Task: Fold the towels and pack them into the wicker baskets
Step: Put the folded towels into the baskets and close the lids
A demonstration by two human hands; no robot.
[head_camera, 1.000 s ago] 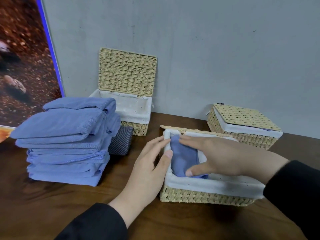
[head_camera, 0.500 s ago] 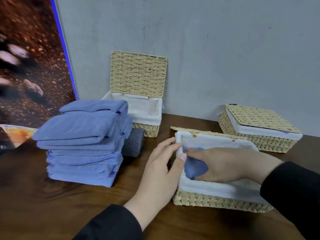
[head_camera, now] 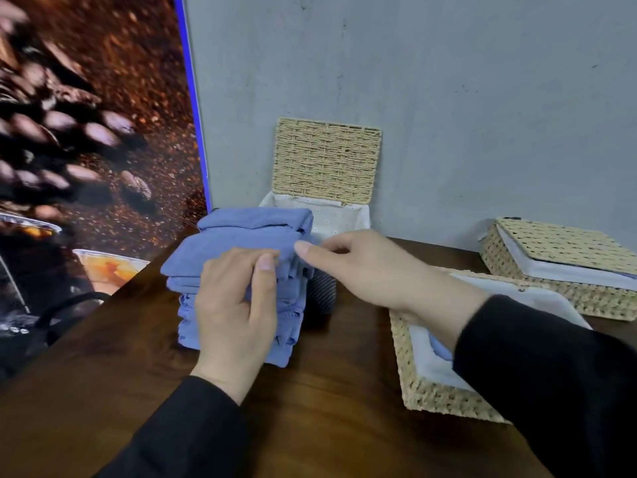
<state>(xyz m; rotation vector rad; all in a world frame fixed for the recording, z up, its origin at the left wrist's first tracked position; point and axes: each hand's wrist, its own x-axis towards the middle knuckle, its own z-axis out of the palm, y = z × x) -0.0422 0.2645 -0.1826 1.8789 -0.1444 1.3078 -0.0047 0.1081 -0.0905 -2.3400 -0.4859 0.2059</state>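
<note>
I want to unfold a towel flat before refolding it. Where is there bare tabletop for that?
The widest bare patch of table lies in front, between the towel stack and the near open basket. Behind, it is crowded: a dark rolled cloth and the back basket sit beside the stack.

A dark wooden table carries a stack of folded blue towels at the left, with a dark grey rolled cloth just beside it. Behind them stands an open wicker basket with its lid upright. At the right sit a white-lined open basket and, further back, a closed basket.
</note>
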